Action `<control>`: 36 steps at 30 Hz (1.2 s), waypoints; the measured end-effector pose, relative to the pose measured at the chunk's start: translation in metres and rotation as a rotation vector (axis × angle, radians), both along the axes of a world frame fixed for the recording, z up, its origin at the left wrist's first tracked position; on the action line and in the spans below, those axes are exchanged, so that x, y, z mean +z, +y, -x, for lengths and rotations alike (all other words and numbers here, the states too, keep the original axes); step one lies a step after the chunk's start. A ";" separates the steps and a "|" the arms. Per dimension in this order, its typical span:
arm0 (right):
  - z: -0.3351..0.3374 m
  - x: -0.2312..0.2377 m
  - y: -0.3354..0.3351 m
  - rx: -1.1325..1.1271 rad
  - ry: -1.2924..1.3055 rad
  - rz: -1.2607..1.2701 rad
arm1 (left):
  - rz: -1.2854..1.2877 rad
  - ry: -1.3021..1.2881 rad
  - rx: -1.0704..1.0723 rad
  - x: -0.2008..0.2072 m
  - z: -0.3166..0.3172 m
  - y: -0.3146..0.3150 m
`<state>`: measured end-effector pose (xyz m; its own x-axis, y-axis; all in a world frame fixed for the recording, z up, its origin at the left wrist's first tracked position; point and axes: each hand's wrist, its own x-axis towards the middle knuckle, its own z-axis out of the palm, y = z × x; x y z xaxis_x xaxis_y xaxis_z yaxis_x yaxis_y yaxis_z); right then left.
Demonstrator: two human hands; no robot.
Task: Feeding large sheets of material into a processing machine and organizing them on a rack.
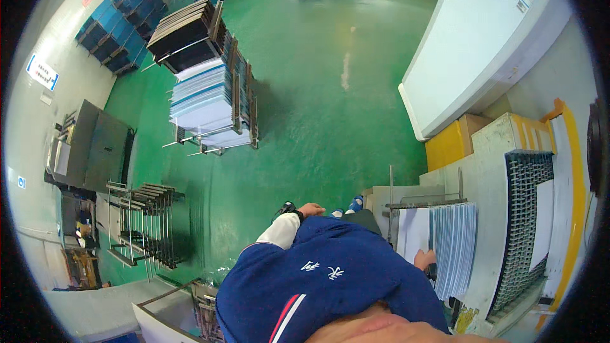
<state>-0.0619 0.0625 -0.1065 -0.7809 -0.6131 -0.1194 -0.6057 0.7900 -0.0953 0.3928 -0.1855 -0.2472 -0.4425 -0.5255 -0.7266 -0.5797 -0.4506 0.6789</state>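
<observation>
Jacket (381,267) nearest; rack (419,205) seems part-filled, sheet (542,216) remaining rightward. Right hand (424,259) there, hold unclear; left hand (311,209) half-open, empty.

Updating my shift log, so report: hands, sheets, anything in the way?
Left hand out front, no object seen in it. Right hand at racked white and blue sheets, grip unclear. Pale machine close by their right side.

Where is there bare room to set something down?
Open green floor lies between the tall white cabinet and the rack of white-and-blue sheets, and between the silver barred rack and the left fingers. It is crowded around the right fingers: thin pale-blue sheets, with the grey mesh panel beyond.
</observation>
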 end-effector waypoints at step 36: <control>0.033 -0.045 0.020 -0.025 -0.011 0.055 | 0.131 -0.175 -0.032 -0.038 0.005 0.002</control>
<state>-0.0948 0.0823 -0.1512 -0.7951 -0.5990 -0.0947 -0.5843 0.7985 -0.1451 0.3881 -0.1838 -0.2851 -0.3340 -0.6079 -0.7204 -0.7062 -0.3448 0.6184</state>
